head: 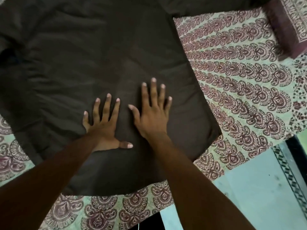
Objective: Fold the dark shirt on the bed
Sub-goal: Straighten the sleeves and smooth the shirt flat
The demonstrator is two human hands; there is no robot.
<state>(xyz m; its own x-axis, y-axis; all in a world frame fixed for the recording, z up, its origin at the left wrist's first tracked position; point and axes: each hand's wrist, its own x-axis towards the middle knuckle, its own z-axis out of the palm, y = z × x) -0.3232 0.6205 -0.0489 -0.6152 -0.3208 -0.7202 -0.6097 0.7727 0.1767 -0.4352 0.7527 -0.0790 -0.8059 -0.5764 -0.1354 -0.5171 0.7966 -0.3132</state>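
The dark shirt (86,60) lies spread flat over most of the bed, its lower hem near me and its right side edge running diagonally. My left hand (103,125) rests palm down on the lower part of the shirt, fingers spread, thumb out to the right. My right hand (152,112) lies flat beside it, a little further up, fingers spread too. Neither hand grips the cloth. The shirt's upper part runs out of view at the top and left.
A patterned maroon and cream bedsheet (240,77) covers the bed around the shirt. A maroon pillow or folded cloth (289,29) sits at the top right. The bed's corner ends at the lower right, where pale floor (249,196) shows.
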